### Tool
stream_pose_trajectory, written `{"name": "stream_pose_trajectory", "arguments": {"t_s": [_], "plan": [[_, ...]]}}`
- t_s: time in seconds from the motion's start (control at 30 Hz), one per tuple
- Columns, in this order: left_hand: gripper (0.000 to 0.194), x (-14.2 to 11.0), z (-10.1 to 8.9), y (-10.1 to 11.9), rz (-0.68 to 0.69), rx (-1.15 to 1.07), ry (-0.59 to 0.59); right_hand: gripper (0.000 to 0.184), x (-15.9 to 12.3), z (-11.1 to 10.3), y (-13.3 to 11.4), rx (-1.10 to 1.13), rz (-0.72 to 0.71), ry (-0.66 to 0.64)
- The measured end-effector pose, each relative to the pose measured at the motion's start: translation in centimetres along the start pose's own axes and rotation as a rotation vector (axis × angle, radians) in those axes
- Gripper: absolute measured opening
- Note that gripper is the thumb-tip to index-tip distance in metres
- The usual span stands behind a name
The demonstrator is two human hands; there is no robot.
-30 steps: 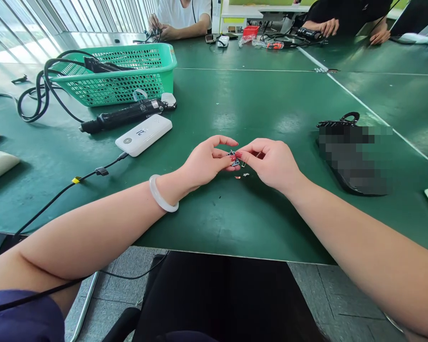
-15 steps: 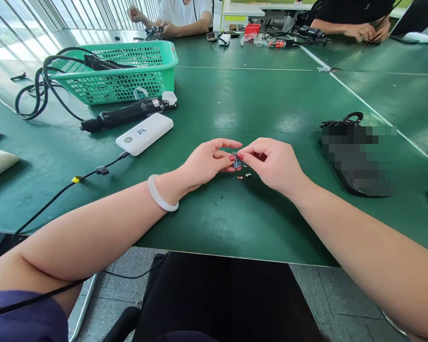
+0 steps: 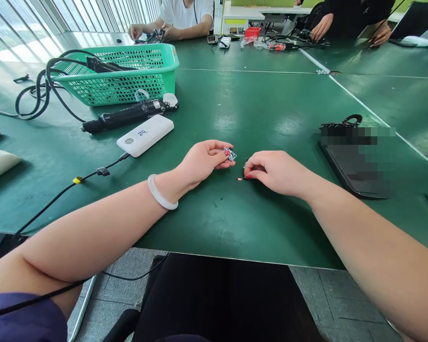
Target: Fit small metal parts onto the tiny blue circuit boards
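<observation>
My left hand point(image 3: 211, 156) pinches a small flat blue-and-silver piece point(image 3: 230, 154) between thumb and fingers, a little above the green table point(image 3: 221, 218). It looks like a tiny frame with cut-outs, but its exact kind does not show. To the right, my right hand point(image 3: 271, 171) is lowered to the tabletop with thumb and forefinger pinched together. What lies between those fingertips is hidden or too small to name. Just left of them rests a tiny copper-coloured bit point(image 3: 239, 179).
A white power bank point(image 3: 145, 136) with a black cable and a black cylinder point(image 3: 128, 116) lie left of a dark pouch point(image 3: 356, 161), before a green basket point(image 3: 117, 85). Across the table are two people's hands point(image 3: 171, 33) point(image 3: 323, 27), cables and a red box point(image 3: 252, 32).
My right hand has left the blue-and-silver piece and come down to the table, where a small silvery bit lay. My left hand has shifted slightly left, still holding its piece.
</observation>
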State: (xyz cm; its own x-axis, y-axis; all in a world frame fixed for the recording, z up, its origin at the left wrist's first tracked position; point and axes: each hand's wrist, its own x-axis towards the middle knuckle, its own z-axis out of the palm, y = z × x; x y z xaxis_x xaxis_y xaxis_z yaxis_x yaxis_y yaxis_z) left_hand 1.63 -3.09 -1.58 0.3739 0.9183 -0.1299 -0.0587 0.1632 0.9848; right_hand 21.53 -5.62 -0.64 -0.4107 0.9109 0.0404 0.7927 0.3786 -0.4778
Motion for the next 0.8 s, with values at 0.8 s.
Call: {"name": "stream_pose_trajectory", "arguments": {"t_s": [0.8], "plan": [[0.016,-0.3,0.3,0.2,-0.021,0.069,-0.091,0.016,-0.1,1.0,-1.2,0.415,0.037,0.373]]}}
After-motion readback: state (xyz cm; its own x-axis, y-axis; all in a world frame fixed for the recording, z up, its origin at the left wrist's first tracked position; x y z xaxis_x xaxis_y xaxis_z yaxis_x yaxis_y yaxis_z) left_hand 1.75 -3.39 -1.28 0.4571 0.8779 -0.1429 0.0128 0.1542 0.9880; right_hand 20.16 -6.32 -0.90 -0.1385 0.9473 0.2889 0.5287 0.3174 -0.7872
